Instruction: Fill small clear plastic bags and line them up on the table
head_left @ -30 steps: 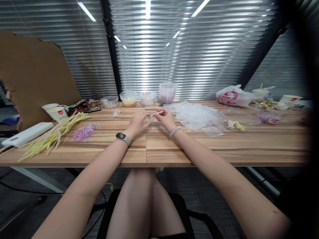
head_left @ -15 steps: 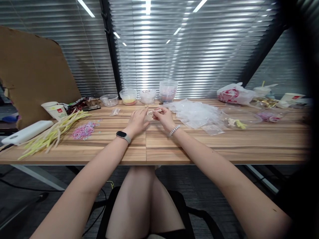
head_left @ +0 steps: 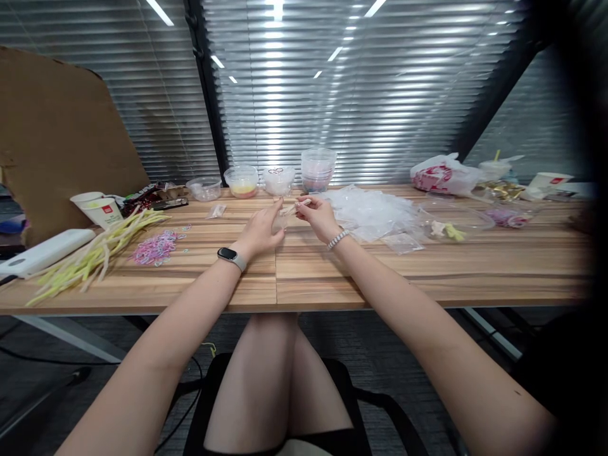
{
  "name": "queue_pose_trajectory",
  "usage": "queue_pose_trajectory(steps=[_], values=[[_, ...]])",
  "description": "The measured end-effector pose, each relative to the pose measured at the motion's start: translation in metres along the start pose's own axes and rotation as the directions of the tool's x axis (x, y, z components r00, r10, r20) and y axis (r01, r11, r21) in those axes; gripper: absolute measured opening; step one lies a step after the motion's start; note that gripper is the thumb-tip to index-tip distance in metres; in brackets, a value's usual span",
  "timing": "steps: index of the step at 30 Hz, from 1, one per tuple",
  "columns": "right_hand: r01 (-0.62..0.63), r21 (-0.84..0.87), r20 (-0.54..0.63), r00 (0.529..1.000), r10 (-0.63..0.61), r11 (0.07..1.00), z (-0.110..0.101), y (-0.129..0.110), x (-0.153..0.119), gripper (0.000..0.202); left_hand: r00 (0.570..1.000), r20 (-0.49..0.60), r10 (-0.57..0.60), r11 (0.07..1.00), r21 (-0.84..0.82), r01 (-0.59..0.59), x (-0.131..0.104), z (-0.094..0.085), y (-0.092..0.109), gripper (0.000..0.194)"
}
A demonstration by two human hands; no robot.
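Note:
My left hand [head_left: 261,229] rests on the table just left of the seam, its thumb apart from the fingers and its fingertips at the edge of a small clear bag [head_left: 281,221]. My right hand [head_left: 317,216] pinches a thin cream-coloured piece [head_left: 304,203] between thumb and fingers, to the right of that bag. More pale strands lie between the two hands, too small to make out well. To the right of my right hand is a pile of clear plastic bags [head_left: 368,212].
Yellow and cream strips [head_left: 102,250], pink and purple small rings [head_left: 156,247], a white device [head_left: 47,252] and paper cups [head_left: 105,213] are at left. Clear tubs [head_left: 242,182] line the back. At right stand a plastic bag [head_left: 444,175] and a clear lid [head_left: 479,220].
My right hand has shifted slightly to the right, away from my left hand, and more of the pale strands shows between them. The whole view has moved a little.

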State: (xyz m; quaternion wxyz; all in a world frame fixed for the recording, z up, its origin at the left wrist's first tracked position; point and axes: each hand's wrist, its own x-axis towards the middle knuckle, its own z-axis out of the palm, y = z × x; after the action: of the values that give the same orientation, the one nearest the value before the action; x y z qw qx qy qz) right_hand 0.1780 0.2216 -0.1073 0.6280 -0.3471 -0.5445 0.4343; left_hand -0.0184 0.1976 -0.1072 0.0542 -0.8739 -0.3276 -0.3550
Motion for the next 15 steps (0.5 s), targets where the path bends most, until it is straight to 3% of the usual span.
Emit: queue_pose_trajectory(steps=[6, 11, 15], values=[[0.193, -0.158, 0.05, 0.981, -0.188, 0.968, 0.008, 0.003, -0.007, 0.044, 0.996, -0.047, -0.076, 0.997, -0.013, 0.075, 0.002, 0.004, 0.003, 0.08], [0.425, -0.472, 0.13, 0.9, -0.416, 0.773, 0.016, -0.001, -0.018, 0.026, 0.99, -0.116, -0.081, 0.995, -0.075, 0.073, 0.006, 0.01, -0.001, 0.09], [0.514, -0.528, 0.186, 0.846, -0.499, 0.676, 0.019, -0.004, -0.022, 0.028, 0.982, -0.154, -0.105, 0.992, -0.089, 0.092, 0.006, 0.012, -0.003, 0.086]])
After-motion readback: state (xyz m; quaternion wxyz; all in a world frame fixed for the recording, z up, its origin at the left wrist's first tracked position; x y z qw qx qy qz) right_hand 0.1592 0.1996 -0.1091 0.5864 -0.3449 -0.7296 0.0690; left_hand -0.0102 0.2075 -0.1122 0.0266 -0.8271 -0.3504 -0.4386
